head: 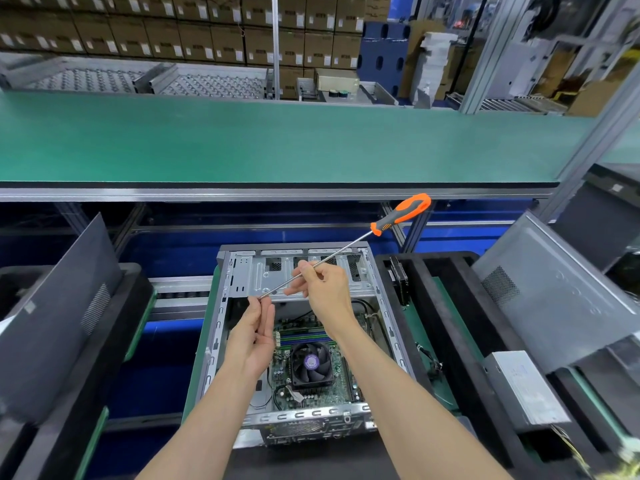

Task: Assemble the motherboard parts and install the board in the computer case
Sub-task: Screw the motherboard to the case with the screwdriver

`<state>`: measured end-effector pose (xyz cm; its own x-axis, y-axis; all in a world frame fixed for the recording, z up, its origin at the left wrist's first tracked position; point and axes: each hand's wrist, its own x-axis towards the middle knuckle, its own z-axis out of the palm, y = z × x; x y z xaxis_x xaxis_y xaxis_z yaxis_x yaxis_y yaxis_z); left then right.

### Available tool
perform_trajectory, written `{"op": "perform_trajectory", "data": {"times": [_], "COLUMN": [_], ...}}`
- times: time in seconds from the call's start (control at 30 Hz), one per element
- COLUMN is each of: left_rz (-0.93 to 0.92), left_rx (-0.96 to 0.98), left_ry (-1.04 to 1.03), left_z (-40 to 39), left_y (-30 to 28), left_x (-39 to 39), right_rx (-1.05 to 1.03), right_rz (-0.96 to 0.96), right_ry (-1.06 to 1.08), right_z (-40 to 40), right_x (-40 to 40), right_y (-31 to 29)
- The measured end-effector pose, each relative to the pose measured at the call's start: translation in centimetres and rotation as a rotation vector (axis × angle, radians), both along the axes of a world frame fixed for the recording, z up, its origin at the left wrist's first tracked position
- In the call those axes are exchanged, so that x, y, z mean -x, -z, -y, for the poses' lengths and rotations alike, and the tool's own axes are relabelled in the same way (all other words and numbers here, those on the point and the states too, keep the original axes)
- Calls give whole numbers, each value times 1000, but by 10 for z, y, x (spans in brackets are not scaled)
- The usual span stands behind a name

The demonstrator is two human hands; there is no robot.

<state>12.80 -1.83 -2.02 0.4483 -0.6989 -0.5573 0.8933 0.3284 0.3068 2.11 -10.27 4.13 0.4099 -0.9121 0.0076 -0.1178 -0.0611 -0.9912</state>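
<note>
Orange and grey mark the handle of the screwdriver (401,213), which the single head view shows held aloft over the far end of the open computer case (221,327), its long steel shaft slanting down and to the left. Taking the case as landmark: the right hand (323,289) pinches the shaft about midway, above the case's bare metal drive bay, while the left hand (254,336) has thumb and fingertips closed at the tip, apparently seating a screw there, though any screw is too small to make out. Inside the case, toward its near end, the motherboard (311,382) already lies flat with its black cooler fan (310,362) on top. Just to the right of the case a grey power supply (523,389) rests in a black foam tray (460,341); to its left a dark side panel (62,306) leans upright. Beyond the case runs a green workbench (277,140). The step in hand looks like loading a screw on the tip before fastening the board. To do it well, keep the shaft steady, let the screw sit square on the bit, then slide the right hand back to the handle before lowering straight onto a standoff, clear of the fan and the cables.
</note>
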Motion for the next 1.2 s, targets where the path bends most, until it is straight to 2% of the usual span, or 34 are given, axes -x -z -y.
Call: {"op": "perform_trajectory", "data": {"times": [0.33, 0.5, 0.6, 0.67, 0.73, 0.83, 0.93, 1.03, 1.2], "left_rz": [73, 266, 393, 560, 863, 1252, 1520, 1666, 1673], "left_rx": [-16, -262, -317, -377, -431, -360, -320, -390, -537], "left_ry": [86, 66, 87, 127, 200, 310, 453, 535, 627], "left_z": [-13, -6, -3, -6, -7, -3, 1, 2, 0], "left_y": [16, 19, 23, 26, 23, 8, 0, 2, 7], "left_x": [-10, -10, -5, -2, 2, 1, -7, -17, -23], "right_rx": [31, 123, 150, 183, 232, 285, 283, 300, 377], "right_rz": [-43, -143, -218, -261, -322, -425, -467, -509, -449], "right_ry": [8, -29, -55, -77, -111, -169, -216, -245, -210], "right_z": [11, 12, 12, 12, 11, 8, 4, -1, -3], "right_x": [0, -1, -1, 1, 3, 3, -2, -5, -12], "right_y": [-5, -3, 0, 2, 3, 6, 9, 10, -2]}}
